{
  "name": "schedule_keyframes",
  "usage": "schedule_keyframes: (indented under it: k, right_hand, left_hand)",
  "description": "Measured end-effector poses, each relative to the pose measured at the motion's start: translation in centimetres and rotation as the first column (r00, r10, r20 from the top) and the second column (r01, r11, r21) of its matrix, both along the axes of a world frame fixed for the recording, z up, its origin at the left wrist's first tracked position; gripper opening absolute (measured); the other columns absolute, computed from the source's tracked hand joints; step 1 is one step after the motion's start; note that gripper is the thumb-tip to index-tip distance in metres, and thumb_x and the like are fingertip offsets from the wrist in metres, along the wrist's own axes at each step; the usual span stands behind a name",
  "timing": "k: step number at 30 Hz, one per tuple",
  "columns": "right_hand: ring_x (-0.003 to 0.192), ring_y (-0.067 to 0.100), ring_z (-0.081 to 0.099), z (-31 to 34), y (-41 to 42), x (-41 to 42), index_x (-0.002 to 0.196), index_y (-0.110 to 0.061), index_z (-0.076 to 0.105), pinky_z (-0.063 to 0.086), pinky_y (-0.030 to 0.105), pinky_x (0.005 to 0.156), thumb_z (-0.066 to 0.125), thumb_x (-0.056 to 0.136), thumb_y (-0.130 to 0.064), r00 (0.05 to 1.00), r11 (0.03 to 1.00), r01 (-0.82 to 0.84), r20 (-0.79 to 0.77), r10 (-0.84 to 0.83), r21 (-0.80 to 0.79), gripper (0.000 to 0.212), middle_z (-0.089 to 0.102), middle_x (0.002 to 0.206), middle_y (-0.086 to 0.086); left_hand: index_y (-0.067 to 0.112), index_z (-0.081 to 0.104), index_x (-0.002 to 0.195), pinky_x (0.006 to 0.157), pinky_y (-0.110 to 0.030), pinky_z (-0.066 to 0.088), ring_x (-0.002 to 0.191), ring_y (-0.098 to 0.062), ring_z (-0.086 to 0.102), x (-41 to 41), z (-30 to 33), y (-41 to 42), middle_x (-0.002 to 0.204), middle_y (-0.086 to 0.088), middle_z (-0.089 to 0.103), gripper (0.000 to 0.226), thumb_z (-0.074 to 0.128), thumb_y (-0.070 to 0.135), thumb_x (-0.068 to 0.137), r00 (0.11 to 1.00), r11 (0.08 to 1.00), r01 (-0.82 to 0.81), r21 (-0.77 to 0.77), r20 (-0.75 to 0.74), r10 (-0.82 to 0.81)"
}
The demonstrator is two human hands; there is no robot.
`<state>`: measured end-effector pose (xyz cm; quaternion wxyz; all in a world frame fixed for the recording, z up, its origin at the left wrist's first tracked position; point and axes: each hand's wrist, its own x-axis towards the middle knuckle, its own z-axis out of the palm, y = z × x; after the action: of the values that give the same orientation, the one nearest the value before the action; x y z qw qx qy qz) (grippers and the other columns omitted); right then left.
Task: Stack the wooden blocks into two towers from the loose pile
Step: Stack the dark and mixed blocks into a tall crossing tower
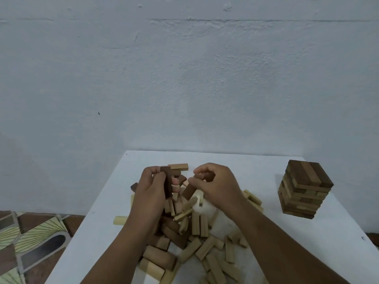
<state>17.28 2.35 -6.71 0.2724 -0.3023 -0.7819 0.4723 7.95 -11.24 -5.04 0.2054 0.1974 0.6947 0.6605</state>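
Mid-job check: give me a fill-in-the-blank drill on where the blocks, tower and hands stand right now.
1. The finished tower stands on the ____ side of the white table.
2. The left hand grips a ____ brown block, held roughly upright.
3. Both hands work above the loose ____ of blocks; the right hand pinches another dark block.
4. So far, ____ tower stands complete.

Missing words: right; dark; pile; one
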Motion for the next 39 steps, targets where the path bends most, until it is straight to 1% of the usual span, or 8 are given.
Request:
schedule_keyframes:
  k: [3,7,12,15,22,30,35,39]
  right_hand:
    - [0.077,0.000,0.064,1.2,1.0,4.0,0.088,-0.029,0.074,0.049,0.014,0.064,0.079,0.076,-0.030,0.998,0.999,0.045,-0.045,-0.044,0.023,0.013,0.071,0.082,-0.010]
    - [0.078,-0.001,0.061,1.4,2.6,11.0,0.089,-0.033,0.074,0.050,0.015,0.067,0.077,0.077,-0.035,0.985,0.991,0.068,0.147,-0.085,0.115,0.013,0.070,0.083,-0.012]
    - [0.082,-0.002,0.060,-0.1,3.9,18.6,0.097,-0.033,0.072,0.042,0.011,0.065,0.079,0.076,-0.032,0.891,0.986,0.128,0.424,-0.160,0.104,0.022,0.065,0.091,-0.017]
    - [0.085,0.001,0.059,-1.6,4.4,20.4,0.102,-0.033,0.069,0.040,0.008,0.067,0.077,0.077,-0.035,0.860,0.978,0.158,0.468,-0.205,0.138,0.026,0.064,0.094,-0.017]
    - [0.082,0.000,0.049,-2.4,4.1,23.1,0.108,-0.034,0.039,0.037,0.004,0.056,0.066,0.086,-0.018,0.838,0.948,0.219,0.453,-0.304,0.232,0.038,0.047,0.097,-0.015]
    - [0.089,0.006,0.058,-3.4,4.4,23.6,0.122,-0.033,0.059,0.043,0.010,0.082,0.070,0.086,-0.027,0.882,0.951,0.217,0.374,-0.288,0.219,0.039,0.063,0.112,-0.009]
    - [0.096,0.011,0.061,-3.9,4.5,23.9,0.133,-0.029,0.053,0.047,0.026,0.096,0.072,0.081,-0.041,0.851,0.942,0.261,0.410,-0.329,0.213,0.056,0.056,0.131,-0.007]
    - [0.073,0.006,0.061,-3.9,4.2,24.3,0.125,-0.030,0.059,0.040,0.002,0.070,0.074,0.082,-0.035,0.874,0.960,0.190,0.411,-0.261,0.207,0.045,0.056,0.122,-0.012]
  left_hand:
    - [0.019,0.058,0.104,0.079,-0.035,0.056,0.087,-0.009,0.070,2.1,-0.2,1.0,0.089,0.004,0.076,0.018,0.040,0.020,0.102,0.994,0.997,0.081,-0.016,-0.067,-0.082]
    - [0.029,0.058,0.100,0.081,-0.039,0.057,0.085,-0.011,0.067,5.1,-1.0,2.9,0.090,0.004,0.073,0.011,0.047,0.029,0.101,0.940,0.950,0.273,-0.151,-0.167,-0.296]
    - [0.031,0.058,0.112,0.067,-0.022,0.056,0.086,-0.006,0.063,10.0,-2.5,6.2,0.100,0.009,0.065,0.015,0.056,0.030,0.097,0.769,0.817,0.447,-0.364,-0.311,-0.559]
    - [0.033,0.053,0.117,0.055,-0.017,0.053,0.076,-0.012,0.067,13.1,-3.2,7.9,0.095,0.004,0.065,0.023,0.058,0.022,0.097,0.711,0.750,0.545,-0.374,-0.267,-0.650]
    - [0.033,0.055,0.123,0.065,-0.008,0.046,0.084,-0.004,0.060,15.5,-4.9,10.1,0.105,0.007,0.066,0.027,0.053,0.021,0.099,0.618,0.700,0.430,-0.570,-0.378,-0.689]
    - [0.034,0.063,0.118,0.077,-0.013,0.046,0.089,-0.007,0.059,15.3,-5.2,10.4,0.113,0.012,0.061,0.028,0.063,0.022,0.092,0.593,0.691,0.411,-0.594,-0.402,-0.698]
    - [0.038,0.063,0.115,0.065,-0.007,0.047,0.080,-0.001,0.064,14.0,-4.8,10.6,0.116,0.019,0.057,0.039,0.062,0.008,0.090,0.535,0.591,0.497,-0.636,-0.312,-0.785]
    - [0.041,0.062,0.119,0.075,-0.017,0.056,0.080,0.004,0.065,13.7,-4.5,10.7,0.120,0.022,0.056,0.048,0.067,0.007,0.085,0.487,0.532,0.535,-0.657,-0.275,-0.829]
